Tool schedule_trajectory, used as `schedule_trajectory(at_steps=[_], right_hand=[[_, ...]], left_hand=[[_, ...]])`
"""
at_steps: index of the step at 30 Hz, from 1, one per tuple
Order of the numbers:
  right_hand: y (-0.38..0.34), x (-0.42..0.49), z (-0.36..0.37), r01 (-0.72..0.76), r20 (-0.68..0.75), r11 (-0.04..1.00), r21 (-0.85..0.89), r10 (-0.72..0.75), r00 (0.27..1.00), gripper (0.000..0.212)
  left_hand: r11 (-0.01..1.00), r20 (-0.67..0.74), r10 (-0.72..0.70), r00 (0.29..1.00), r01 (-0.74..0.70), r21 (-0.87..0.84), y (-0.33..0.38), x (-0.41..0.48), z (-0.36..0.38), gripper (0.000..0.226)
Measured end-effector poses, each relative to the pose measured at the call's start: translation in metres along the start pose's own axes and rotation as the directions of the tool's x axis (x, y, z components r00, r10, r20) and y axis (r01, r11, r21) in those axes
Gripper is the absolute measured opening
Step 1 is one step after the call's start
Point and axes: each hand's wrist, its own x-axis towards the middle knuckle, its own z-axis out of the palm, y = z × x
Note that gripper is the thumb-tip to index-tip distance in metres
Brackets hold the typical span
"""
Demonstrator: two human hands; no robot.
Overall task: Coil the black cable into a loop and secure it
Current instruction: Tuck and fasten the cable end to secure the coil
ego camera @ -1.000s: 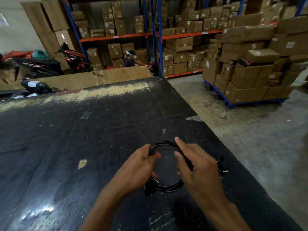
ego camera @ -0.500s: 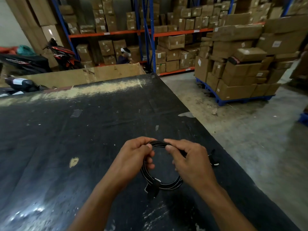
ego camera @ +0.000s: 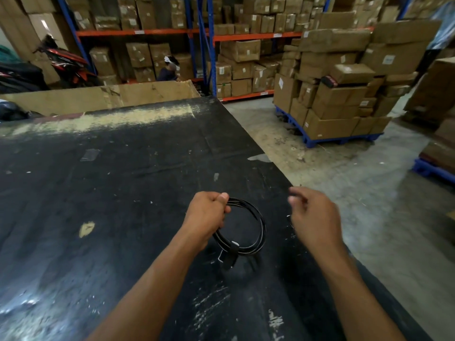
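Above a black table (ego camera: 123,193), the left hand (ego camera: 206,215) grips the coiled black cable (ego camera: 256,217), apparently strapped already, while the right hand (ego camera: 315,217) hangs beside it, blurred, fingers loosely curled.

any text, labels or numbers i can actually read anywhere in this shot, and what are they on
None can be read.
White stickers on the stacked cardboard boxes: print too small and blurred.
Tags along the orange shelf beam: blurred.
Black cable coil and the strap around it: no visible print.
Black table: only scuffs and tape scraps, no writing.
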Motion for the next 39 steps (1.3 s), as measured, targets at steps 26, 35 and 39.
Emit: schedule_trajectory(at_steps=[26,35,39], right_hand=[[-0.052,-0.010,-0.005,0.232,0.230,0.934,0.272,-0.297,0.927,0.007],[-0.049,-0.019,0.029,0.521,0.135,0.839,-0.157,-0.504,0.853,0.017],[-0.042,-0.015,0.034,0.495,0.068,0.866,-0.076,-0.491,0.869,0.015]], left_hand=[[0.999,-0.117,0.008,0.993,-0.013,-0.048,0.001,0.002,0.012,0.036],[0.988,-0.044,-0.017,0.999,0.010,-0.156,0.010,-0.001,0.007,0.030],[0.958,0.056,-0.059,0.997,0.072,-0.279,0.014,-0.010,0.008,0.018]])
